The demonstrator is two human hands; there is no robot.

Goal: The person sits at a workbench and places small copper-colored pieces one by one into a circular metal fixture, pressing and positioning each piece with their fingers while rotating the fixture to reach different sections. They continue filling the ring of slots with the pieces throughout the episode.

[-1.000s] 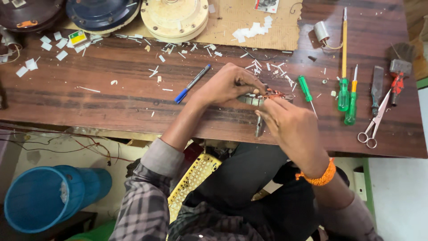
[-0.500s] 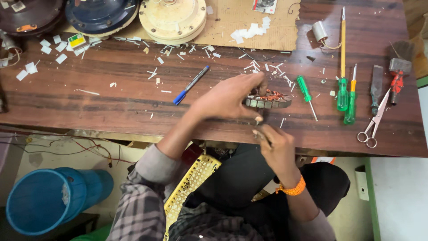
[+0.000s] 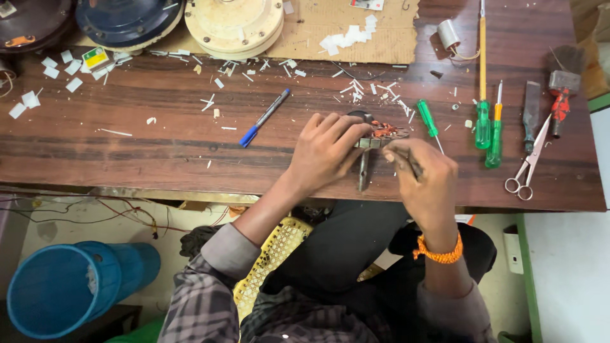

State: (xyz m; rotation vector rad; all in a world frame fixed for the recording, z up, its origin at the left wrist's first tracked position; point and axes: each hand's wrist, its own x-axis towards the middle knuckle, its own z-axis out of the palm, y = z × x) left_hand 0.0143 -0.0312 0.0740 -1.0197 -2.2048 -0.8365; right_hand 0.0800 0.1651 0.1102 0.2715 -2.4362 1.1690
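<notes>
My left hand [image 3: 325, 149] grips a round metal motor stator with copper windings [image 3: 384, 132] standing on edge on the wooden workbench [image 3: 159, 146]. My right hand [image 3: 424, 174] is closed just to its right, pinching a thin dark tool or wire against the stator's lower edge. A dark metal piece [image 3: 363, 170] hangs down from the stator between the two hands. Most of the stator is hidden behind my left fingers.
A blue pen [image 3: 265, 117] lies left of my hands. Green screwdrivers [image 3: 485, 121], a chisel [image 3: 530, 108], scissors [image 3: 526, 162] and a brush [image 3: 562, 82] lie at right. Round fan housings [image 3: 235, 22] and cardboard [image 3: 356, 28] sit at the back. A blue bucket [image 3: 63, 295] stands below.
My right hand dropped below the bench edge half a second ago and has come back up to the stator. My left hand has kept its grip on the stator.
</notes>
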